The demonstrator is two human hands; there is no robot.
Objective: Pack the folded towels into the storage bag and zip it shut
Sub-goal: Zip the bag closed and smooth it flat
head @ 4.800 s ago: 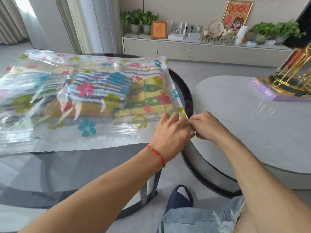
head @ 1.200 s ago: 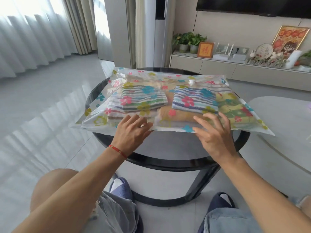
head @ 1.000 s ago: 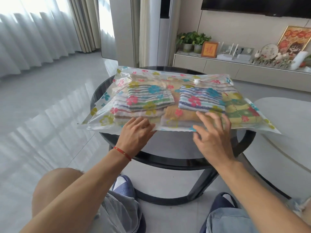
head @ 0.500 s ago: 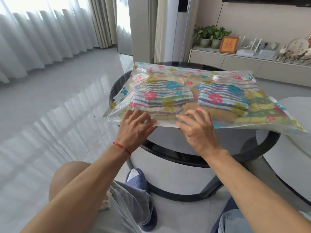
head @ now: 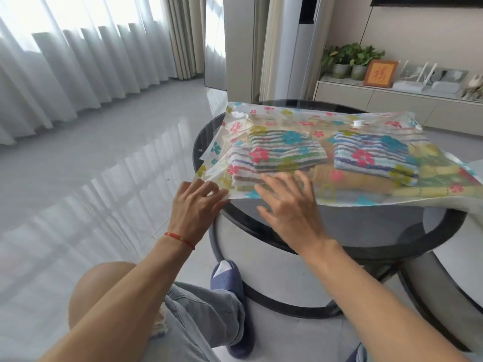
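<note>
Both hands had slid left along the storage bag's near seal, left hand and right hand spread flat, apparently nearing the final corner.

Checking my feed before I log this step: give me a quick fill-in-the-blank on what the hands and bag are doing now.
1. The storage bag lies on a round ____ table.
2. Both hands rest on the bag's ____ edge.
3. The left hand wears a ____ wrist string.
4. The folded towels are ____ the bag.

Missing words: glass; near; red; inside
</note>
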